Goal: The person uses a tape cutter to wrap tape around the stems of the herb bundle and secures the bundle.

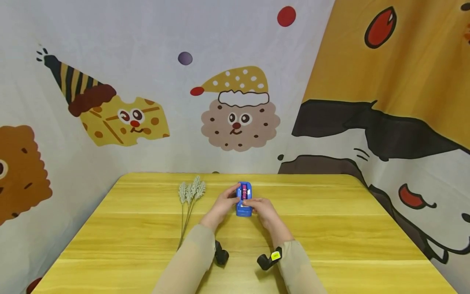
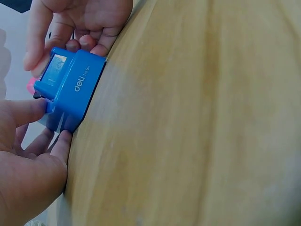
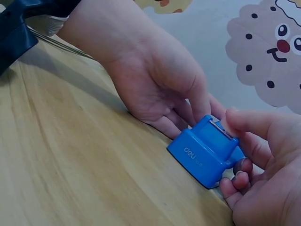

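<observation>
A blue tape dispenser (image 1: 244,211) with a serrated cutter and "deli" lettering stands on the table between both hands. Inside it sits a pink tape roll (image 1: 244,191). My left hand (image 1: 225,202) grips the dispenser's left side; in the left wrist view its thumb (image 2: 33,111) lies against the body near the top, other fingers lower down. From the right, my right hand (image 1: 263,208) holds the cutter end. Its thumb (image 3: 251,121) lies over the cutter, and its other fingers curl beside the body. Whether it pinches a tape end I cannot tell.
Grey-green artificial stems (image 1: 189,196) with leafy heads lie on the wooden table (image 1: 330,228), left of the left arm. A printed cloth (image 1: 235,32) hangs behind the table's far edge. Black wrist cameras (image 1: 221,255) sit on both forearms.
</observation>
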### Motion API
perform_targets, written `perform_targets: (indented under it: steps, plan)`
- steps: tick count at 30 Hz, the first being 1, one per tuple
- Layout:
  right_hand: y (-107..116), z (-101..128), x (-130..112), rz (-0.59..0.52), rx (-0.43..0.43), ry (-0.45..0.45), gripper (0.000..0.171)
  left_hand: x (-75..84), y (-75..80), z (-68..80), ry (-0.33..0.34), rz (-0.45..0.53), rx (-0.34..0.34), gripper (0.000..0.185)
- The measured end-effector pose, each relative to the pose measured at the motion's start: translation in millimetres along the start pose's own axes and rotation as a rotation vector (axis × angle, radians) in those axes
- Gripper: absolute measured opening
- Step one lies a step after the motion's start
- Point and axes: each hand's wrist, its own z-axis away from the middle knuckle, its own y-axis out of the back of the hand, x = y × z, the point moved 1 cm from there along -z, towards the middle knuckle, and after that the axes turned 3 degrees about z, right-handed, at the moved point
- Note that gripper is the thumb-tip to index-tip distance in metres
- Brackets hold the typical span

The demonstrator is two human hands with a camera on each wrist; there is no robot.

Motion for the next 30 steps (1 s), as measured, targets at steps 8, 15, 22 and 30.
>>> perform_targets:
  steps: [8, 15, 22, 30]
  plan:
    - [-4, 4, -1, 0.003, 0.045, 0.014, 0.041, 1.2, 0.5, 0.8, 0.005, -0.009, -0.006, 0.05]
    - [-5, 9, 0, -0.012, 0.058, 0.005, 0.039, 0.3, 0.0, 1.1, -0.003, -0.022, 0.002, 0.05]
    - [-5, 15, 2, -0.014, 0.052, 0.012, 0.037, 6.7, -1.2, 7.5, -0.01, -0.001, -0.013, 0.05]
    - [-3, 24, 3, 0.036, 0.027, 0.009, 0.042, -1.9, 0.5, -0.5, -0.008, -0.01, -0.008, 0.05]
